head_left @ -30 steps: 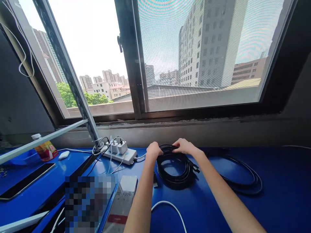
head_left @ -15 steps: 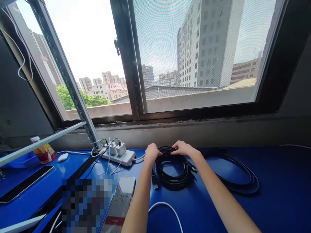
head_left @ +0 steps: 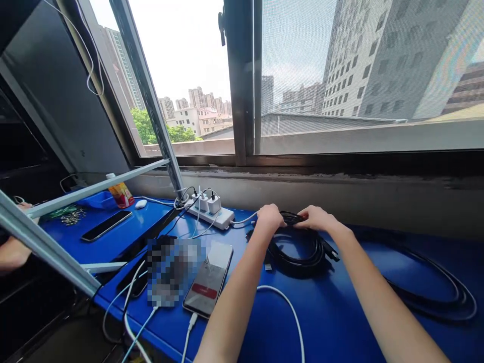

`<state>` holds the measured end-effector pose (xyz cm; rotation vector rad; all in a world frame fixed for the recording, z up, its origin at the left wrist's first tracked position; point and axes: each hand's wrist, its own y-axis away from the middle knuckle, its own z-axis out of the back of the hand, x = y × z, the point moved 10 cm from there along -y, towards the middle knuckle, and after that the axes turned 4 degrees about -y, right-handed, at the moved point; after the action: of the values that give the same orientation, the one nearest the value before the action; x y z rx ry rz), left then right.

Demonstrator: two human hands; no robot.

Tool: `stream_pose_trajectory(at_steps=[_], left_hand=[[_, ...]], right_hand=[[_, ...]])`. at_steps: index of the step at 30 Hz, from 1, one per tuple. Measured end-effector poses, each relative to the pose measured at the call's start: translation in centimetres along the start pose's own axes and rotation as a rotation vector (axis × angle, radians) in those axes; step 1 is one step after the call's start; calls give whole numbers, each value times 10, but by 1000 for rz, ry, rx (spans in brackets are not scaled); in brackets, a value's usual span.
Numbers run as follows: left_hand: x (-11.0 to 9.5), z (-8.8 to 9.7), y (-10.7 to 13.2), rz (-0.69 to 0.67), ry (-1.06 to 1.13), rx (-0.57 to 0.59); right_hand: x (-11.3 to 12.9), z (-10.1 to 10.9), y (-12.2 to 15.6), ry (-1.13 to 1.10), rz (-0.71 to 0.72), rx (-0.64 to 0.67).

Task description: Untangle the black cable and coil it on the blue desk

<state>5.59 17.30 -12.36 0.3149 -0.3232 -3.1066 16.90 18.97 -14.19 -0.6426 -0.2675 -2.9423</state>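
A coiled black cable (head_left: pixel 298 262) lies on the blue table, with metal-tipped plugs showing at its lower left and right side. My left hand (head_left: pixel 271 218) grips the far left part of the coil, fingers closed round it. On the far right part, my right hand (head_left: pixel 316 220) pinches the strands between thumb and fingers. Both hands are at the back of the ring, a short gap apart. To the right of my right forearm rests another looped black cable (head_left: pixel 449 282), touched by neither hand.
A white power strip (head_left: pixel 212 214) with chargers stands by the wall. Left of my arm lies a phone (head_left: pixel 207 282) with a white cable plugged in. A metal frame post (head_left: pixel 151 80) rises at left. Another person's arm (head_left: pixel 15 252) shows at the far left.
The view has swung left, so everything sits farther right in the picture. Both hands keep their hold on the coiled cable. Another person's arm has come into view at left.
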Motion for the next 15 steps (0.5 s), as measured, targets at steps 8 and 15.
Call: stream_pose_trajectory(at_steps=[8,15], left_hand=[[-6,-14,-1,12,-45,10],[-22,-17,1,-53,12,-61]], right_hand=[[-6,-7,-12,14,43,28],[18,26,3,69,46,-149]])
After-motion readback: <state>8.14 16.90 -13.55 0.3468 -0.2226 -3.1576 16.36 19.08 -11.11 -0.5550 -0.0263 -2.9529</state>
